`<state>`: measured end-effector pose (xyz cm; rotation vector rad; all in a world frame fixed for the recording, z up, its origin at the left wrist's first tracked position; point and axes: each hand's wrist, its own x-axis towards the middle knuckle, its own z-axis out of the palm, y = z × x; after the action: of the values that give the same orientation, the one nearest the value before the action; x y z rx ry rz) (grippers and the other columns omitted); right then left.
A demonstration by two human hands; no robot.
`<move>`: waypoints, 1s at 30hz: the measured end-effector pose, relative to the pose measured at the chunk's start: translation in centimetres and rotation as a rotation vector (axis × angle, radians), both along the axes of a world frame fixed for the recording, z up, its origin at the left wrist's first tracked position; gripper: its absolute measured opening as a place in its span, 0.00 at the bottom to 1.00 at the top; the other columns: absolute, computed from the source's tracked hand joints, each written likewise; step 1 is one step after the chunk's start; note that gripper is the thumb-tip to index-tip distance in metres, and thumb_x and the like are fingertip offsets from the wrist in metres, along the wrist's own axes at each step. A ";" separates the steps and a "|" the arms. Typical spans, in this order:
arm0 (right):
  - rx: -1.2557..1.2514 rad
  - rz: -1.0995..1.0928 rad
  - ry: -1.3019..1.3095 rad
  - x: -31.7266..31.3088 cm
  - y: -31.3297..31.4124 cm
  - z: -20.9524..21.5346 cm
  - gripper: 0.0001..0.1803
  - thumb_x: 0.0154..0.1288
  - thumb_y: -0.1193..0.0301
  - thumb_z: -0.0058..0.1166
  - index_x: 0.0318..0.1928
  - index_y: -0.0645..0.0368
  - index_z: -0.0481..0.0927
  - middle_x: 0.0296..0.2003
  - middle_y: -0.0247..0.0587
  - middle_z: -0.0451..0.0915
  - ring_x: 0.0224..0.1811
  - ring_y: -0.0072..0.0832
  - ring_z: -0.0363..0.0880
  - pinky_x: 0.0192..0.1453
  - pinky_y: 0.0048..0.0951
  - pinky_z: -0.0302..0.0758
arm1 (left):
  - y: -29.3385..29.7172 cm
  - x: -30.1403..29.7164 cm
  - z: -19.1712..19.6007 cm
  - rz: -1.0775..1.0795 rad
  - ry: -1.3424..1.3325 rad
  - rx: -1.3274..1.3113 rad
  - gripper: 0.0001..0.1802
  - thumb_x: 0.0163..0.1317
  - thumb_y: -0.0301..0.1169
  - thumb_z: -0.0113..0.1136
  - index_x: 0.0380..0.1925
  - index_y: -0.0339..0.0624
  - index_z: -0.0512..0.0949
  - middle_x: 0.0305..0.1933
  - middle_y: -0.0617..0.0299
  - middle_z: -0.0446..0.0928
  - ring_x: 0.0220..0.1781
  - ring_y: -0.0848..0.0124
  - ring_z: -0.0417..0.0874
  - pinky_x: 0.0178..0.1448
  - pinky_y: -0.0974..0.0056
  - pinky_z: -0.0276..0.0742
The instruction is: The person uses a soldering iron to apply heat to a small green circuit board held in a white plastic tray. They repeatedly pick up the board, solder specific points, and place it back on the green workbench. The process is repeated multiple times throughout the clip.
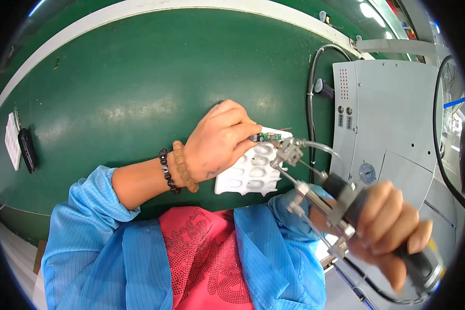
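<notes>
The left hand pinches a board in its fingers, the board's long axis running rightward from them, while the farther right hand clasps a tool, its tip near the free end.

We note a broad desk with a matte green top, its far edge bowed by the lens. A white rail borders that far edge; beyond it we see more green surface. Soft pale glare lies in patches across the desk top. At right we record a light-grey metal cabinet, its face carrying a row of vents, two knobs and a round gauge. Bright white lights show at upper right. At lower left we see a pale floor; the far-right background is too cluttered to resolve.
</notes>
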<state>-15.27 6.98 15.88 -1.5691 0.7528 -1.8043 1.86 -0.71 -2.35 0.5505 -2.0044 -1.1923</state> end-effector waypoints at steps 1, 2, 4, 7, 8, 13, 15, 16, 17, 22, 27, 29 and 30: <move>-0.034 -0.018 -0.027 -0.4 1.0 0.7 0.25 0.58 0.53 0.70 0.42 0.58 0.73 0.20 0.28 0.73 0.18 0.18 0.73 0.24 0.19 0.73 | 0.0 0.0 0.0 -0.003 -0.006 0.000 0.18 0.45 0.24 0.74 0.40 0.38 0.84 0.38 0.58 0.80 0.44 0.58 0.79 0.47 0.58 0.78; -0.047 -0.031 -0.038 -0.5 1.5 1.3 0.25 0.57 0.55 0.72 0.39 0.59 0.74 0.18 0.29 0.74 0.17 0.18 0.74 0.24 0.17 0.76 | -0.1 -0.1 0.2 -0.001 -0.019 -0.006 0.17 0.47 0.25 0.73 0.40 0.39 0.84 0.38 0.57 0.81 0.45 0.58 0.79 0.47 0.58 0.78; -0.090 -0.007 -0.046 -1.1 2.4 1.4 0.24 0.58 0.56 0.72 0.40 0.59 0.73 0.18 0.30 0.75 0.17 0.17 0.75 0.23 0.17 0.77 | -0.1 0.0 0.6 -0.014 -0.032 0.015 0.17 0.48 0.26 0.73 0.40 0.39 0.84 0.38 0.57 0.81 0.45 0.58 0.80 0.49 0.58 0.78; -0.111 0.025 -0.059 -1.1 2.7 1.0 0.24 0.58 0.56 0.71 0.41 0.59 0.73 0.18 0.29 0.74 0.16 0.16 0.74 0.22 0.16 0.75 | -0.4 0.2 1.5 -0.033 -0.068 0.051 0.16 0.50 0.27 0.73 0.40 0.39 0.85 0.39 0.56 0.83 0.46 0.58 0.80 0.50 0.58 0.78; -0.117 0.051 -0.026 -1.1 2.7 0.7 0.24 0.60 0.56 0.70 0.42 0.59 0.71 0.18 0.29 0.74 0.16 0.16 0.74 0.21 0.15 0.75 | -0.5 0.7 1.7 -0.025 -0.084 0.061 0.15 0.50 0.27 0.73 0.40 0.39 0.85 0.39 0.56 0.83 0.47 0.58 0.80 0.50 0.58 0.78; -0.134 0.031 -0.040 -1.0 2.7 -0.4 0.25 0.61 0.56 0.68 0.41 0.58 0.68 0.18 0.29 0.74 0.15 0.16 0.73 0.18 0.16 0.73 | -2.8 2.4 4.5 0.006 -0.113 0.116 0.15 0.52 0.31 0.73 0.39 0.38 0.86 0.38 0.54 0.85 0.45 0.60 0.82 0.49 0.59 0.78; -0.118 0.037 -0.049 -0.2 2.3 -0.8 0.24 0.61 0.56 0.68 0.40 0.57 0.68 0.18 0.30 0.74 0.15 0.16 0.73 0.17 0.17 0.73 | -5.4 3.7 5.2 0.031 -0.200 0.087 0.15 0.52 0.32 0.74 0.39 0.39 0.86 0.37 0.54 0.84 0.42 0.59 0.82 0.49 0.60 0.78; -0.096 0.080 -0.052 0.0 2.0 -0.8 0.25 0.62 0.55 0.67 0.40 0.58 0.66 0.19 0.30 0.73 0.15 0.17 0.72 0.16 0.18 0.72 | -7.0 4.2 5.3 0.069 -0.225 0.098 0.16 0.52 0.34 0.74 0.39 0.38 0.85 0.34 0.55 0.84 0.36 0.64 0.82 0.45 0.62 0.78; -0.102 0.071 -0.026 0.0 2.4 -0.3 0.24 0.62 0.57 0.67 0.40 0.59 0.67 0.18 0.31 0.73 0.15 0.19 0.73 0.16 0.20 0.73 | -9.2 3.1 5.1 0.052 -0.193 0.250 0.16 0.54 0.34 0.73 0.39 0.37 0.85 0.33 0.58 0.84 0.34 0.70 0.82 0.44 0.64 0.78; -0.121 0.148 -0.056 -0.1 2.0 -0.2 0.25 0.62 0.57 0.67 0.39 0.61 0.66 0.17 0.33 0.73 0.14 0.24 0.73 0.16 0.26 0.73 | -16.1 4.3 4.1 0.554 -0.374 -0.318 0.30 0.61 0.43 0.67 0.56 0.33 0.75 0.57 0.41 0.76 0.61 0.49 0.75 0.67 0.53 0.68; -0.153 0.106 -0.073 -0.7 2.6 -0.5 0.24 0.63 0.59 0.67 0.40 0.62 0.66 0.18 0.33 0.73 0.14 0.25 0.74 0.16 0.26 0.73 | -2.8 3.0 4.0 0.136 -0.215 -0.493 0.30 0.57 0.40 0.68 0.59 0.42 0.74 0.67 0.44 0.68 0.70 0.43 0.65 0.73 0.42 0.61; -0.133 0.138 -0.078 -0.9 2.6 -0.5 0.24 0.63 0.60 0.67 0.40 0.62 0.66 0.18 0.33 0.73 0.15 0.24 0.74 0.17 0.27 0.73 | 1.0 3.2 4.3 -0.038 -0.205 -0.458 0.26 0.57 0.41 0.67 0.56 0.46 0.77 0.66 0.49 0.69 0.70 0.47 0.67 0.72 0.44 0.63; -0.119 0.156 -0.079 -1.0 2.7 -0.4 0.24 0.63 0.60 0.67 0.41 0.62 0.66 0.18 0.33 0.73 0.15 0.24 0.73 0.17 0.27 0.73 | 2.1 3.3 4.3 -0.111 -0.194 -0.458 0.25 0.57 0.41 0.67 0.55 0.47 0.78 0.66 0.50 0.70 0.69 0.48 0.67 0.72 0.44 0.64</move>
<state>-16.25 9.64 15.43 -1.5751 0.4803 -1.8130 5.18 1.42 1.96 0.3355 -2.4034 -0.7196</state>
